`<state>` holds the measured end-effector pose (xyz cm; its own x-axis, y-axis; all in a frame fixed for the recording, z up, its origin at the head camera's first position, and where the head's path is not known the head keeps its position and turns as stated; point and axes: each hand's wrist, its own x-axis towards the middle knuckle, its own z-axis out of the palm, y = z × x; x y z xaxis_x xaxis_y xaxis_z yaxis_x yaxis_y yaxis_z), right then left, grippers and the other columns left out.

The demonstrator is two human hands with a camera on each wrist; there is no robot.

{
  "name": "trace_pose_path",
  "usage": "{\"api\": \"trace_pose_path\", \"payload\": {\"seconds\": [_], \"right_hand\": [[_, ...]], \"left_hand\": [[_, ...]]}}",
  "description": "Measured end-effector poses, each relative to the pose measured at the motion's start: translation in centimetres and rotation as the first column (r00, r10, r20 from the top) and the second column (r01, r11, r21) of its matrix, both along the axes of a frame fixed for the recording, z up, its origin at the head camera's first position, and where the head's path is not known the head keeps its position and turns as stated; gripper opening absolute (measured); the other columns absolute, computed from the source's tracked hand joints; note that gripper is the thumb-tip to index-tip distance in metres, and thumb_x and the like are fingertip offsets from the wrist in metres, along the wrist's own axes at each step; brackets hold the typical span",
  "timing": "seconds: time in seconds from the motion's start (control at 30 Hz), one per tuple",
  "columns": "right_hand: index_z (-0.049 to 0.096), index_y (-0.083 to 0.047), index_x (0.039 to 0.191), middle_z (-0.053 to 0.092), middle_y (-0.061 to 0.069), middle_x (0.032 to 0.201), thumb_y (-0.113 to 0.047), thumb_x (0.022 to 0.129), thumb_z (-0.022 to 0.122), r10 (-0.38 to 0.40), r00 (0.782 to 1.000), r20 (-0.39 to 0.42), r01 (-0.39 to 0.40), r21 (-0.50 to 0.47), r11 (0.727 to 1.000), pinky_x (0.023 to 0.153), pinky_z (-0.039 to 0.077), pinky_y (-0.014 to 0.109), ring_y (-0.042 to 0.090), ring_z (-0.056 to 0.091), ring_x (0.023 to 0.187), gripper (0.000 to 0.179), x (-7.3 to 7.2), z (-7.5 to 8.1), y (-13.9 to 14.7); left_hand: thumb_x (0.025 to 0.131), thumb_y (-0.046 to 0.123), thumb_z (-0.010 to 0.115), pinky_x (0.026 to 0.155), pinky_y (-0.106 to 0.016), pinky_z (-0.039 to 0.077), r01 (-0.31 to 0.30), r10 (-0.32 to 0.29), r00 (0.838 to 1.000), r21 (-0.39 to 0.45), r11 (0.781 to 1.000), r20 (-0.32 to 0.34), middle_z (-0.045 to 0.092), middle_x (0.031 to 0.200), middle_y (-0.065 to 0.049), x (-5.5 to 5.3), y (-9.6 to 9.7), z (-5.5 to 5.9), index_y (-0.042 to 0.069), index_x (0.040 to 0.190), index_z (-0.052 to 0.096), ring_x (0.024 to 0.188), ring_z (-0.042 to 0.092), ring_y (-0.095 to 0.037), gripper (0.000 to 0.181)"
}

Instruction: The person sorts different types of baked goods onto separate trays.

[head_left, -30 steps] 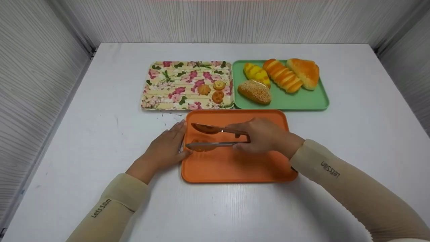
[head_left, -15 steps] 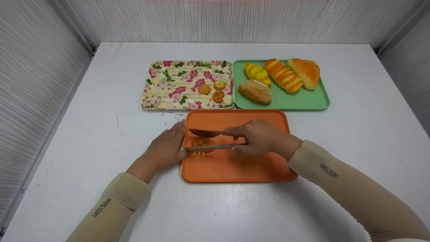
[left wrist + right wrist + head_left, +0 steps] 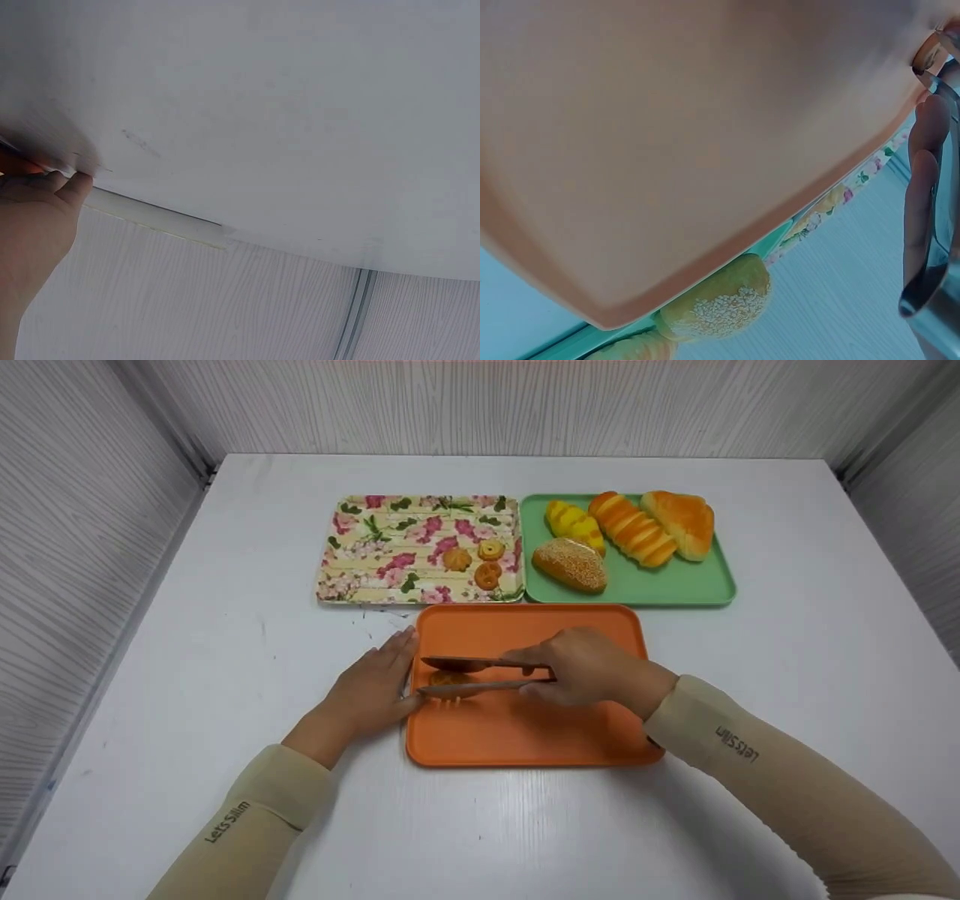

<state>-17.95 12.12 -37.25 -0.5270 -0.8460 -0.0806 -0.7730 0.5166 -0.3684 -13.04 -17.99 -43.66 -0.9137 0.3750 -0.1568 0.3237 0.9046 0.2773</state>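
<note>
My right hand (image 3: 581, 666) grips a pair of metal tongs (image 3: 487, 687) above the orange tray (image 3: 525, 742). Between the tong tips, near the tray's left side, lies a small brown cookie (image 3: 448, 679), partly hidden by them. In the right wrist view, fingers (image 3: 926, 187) run along the tongs (image 3: 936, 274), and the cookie (image 3: 930, 52) shows at the upper right. My left hand (image 3: 367, 690) rests against the tray's left edge, its fingers fairly straight and its thumb at the rim. The left wrist view catches that hand (image 3: 34, 232) at the far left.
Behind the orange tray, a floral tray (image 3: 360, 566) carries a few small cookies (image 3: 457, 559). Right of it, a green tray (image 3: 652, 589) bears a sesame bun (image 3: 571, 565), a yellow bread (image 3: 574, 525), a striped loaf (image 3: 632, 530) and a triangular bread (image 3: 681, 523). Panels enclose the white table (image 3: 480, 832).
The far arm of the tongs has moved down toward the near one, so the tips stand closer together about the cookie. My left hand has stayed at the tray's edge.
</note>
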Motion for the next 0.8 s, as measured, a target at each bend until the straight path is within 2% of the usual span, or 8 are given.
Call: {"api": "trace_pose_path", "payload": {"seconds": [0.33,0.6,0.8], "right_hand": [[0.059,-0.018,0.133,0.070,0.000,0.093,-0.029,0.089,0.067,0.012,1.000,-0.028,-0.012,-0.001,1.000,0.059,0.050,0.029,0.008,0.056,0.059,0.046,0.0,0.2,0.0],[0.060,-0.016,0.132,0.071,0.000,0.094,-0.030,0.090,0.067,-0.044,0.998,-0.045,0.041,-0.061,0.997,0.051,0.046,0.027,0.007,0.052,0.052,0.046,-0.7,0.9,0.6],[0.056,-0.021,0.136,0.067,-0.001,0.076,-0.034,0.092,0.064,-0.082,0.991,-0.110,0.070,-0.107,0.992,0.046,0.042,0.029,0.009,0.049,0.049,0.046,-2.1,1.7,0.4]], "left_hand": [[0.094,0.046,0.052,0.112,-0.048,0.018,-0.004,0.004,1.000,0.002,1.000,0.002,0.012,0.158,-0.010,-0.1,-0.1,-0.2,0.003,0.153,0.009,0.144,0.011,-0.026,0.085],[0.094,0.052,0.050,0.113,-0.047,0.017,-0.007,0.007,1.000,0.000,1.000,0.012,0.010,0.158,-0.010,0.0,-0.1,-0.1,0.002,0.152,0.010,0.144,0.010,-0.025,0.087],[0.094,0.053,0.049,0.113,-0.047,0.017,-0.018,0.018,1.000,-0.013,1.000,0.024,0.009,0.159,-0.009,0.0,0.0,-0.1,0.003,0.153,0.009,0.144,0.009,-0.025,0.087]]}}
